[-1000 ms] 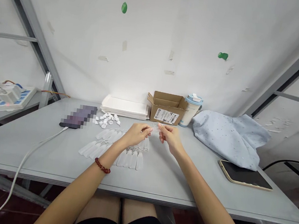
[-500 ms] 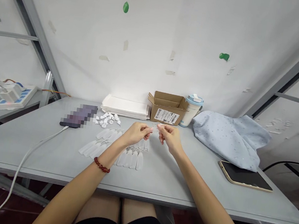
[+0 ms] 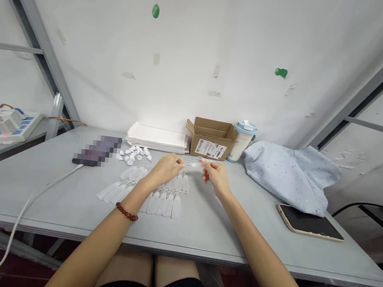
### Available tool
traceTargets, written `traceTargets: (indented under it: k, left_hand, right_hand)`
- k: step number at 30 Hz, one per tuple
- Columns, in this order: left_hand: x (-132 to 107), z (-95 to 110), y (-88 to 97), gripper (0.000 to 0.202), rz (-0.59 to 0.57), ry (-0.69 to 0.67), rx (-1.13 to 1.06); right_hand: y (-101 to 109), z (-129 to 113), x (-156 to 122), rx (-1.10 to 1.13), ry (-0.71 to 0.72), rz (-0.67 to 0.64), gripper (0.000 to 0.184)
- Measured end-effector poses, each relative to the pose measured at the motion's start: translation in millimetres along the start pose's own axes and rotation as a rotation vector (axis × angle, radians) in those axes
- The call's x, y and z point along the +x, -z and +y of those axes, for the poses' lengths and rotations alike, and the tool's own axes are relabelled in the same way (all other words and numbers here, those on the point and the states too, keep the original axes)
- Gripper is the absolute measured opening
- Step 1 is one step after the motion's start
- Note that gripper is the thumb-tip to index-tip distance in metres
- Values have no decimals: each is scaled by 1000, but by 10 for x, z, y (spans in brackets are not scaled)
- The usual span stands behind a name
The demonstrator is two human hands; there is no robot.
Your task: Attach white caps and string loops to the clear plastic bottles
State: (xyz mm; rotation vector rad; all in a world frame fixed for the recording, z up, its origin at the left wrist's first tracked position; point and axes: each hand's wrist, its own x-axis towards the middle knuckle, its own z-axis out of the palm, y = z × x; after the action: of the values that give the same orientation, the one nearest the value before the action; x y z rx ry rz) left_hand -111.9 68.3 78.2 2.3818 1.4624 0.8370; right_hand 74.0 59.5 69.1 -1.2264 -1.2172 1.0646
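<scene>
Between my two hands, above the table, a thin white cord with a small translucent piece [image 3: 194, 165] is stretched. My left hand [image 3: 166, 167] is closed in a pinch at its left end. At the right end, my right hand [image 3: 216, 175] pinches it between thumb and fingers, with a fine loop showing above. Its exact shape is too small to make out. Below and left of the hands lie rows of translucent white elongated tags [image 3: 169, 205] with thin cords, partly hidden by my left forearm. Several small white plastic pieces [image 3: 134, 154] lie loose behind them.
At the back stand a stack of white sheets [image 3: 157, 138], an open cardboard box [image 3: 208, 146] and a lidded cup [image 3: 241, 143]. Light blue cloth [image 3: 288, 172] partly covers a phone [image 3: 308, 223] at right. A pixelated dark device [image 3: 98, 151] with a white cable [image 3: 34, 196] is left.
My left hand has drawn left, away from my right hand, and the cord with the translucent piece now shows stretched between them. The whole view has shifted slightly.
</scene>
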Motion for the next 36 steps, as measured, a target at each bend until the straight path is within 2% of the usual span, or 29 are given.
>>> traceTargets:
  k: [4, 11, 18, 22, 27, 32, 34, 36]
  left_hand:
    - [-7, -220, 93, 30, 19, 247, 387]
    - [-35, -279, 157, 41, -23, 388, 476]
    - [-12, -428, 86, 39, -93, 363, 469]
    - [-5, -433, 71, 39, -97, 361, 470]
    - [-24, -390, 124, 39, -39, 438, 495]
    - [-21, -421, 138, 32, -88, 438, 542]
    - [-16, -446, 127, 30, -97, 425, 542]
    - [-12, -465, 117, 29, -105, 415, 539]
  right_hand:
    - [157, 95, 164, -173, 22, 88, 34]
    - [343, 222, 349, -478, 114, 95, 18]
    - [424, 377, 428, -871, 226, 105, 15]
    - [431, 412, 439, -1033, 287, 136, 19]
    - [394, 409, 438, -1049, 309, 183, 24]
    - [328, 371, 397, -850, 382, 216, 19]
    - [277, 321, 350, -741, 400, 186, 13]
    - [205, 247, 274, -655, 398, 77, 7]
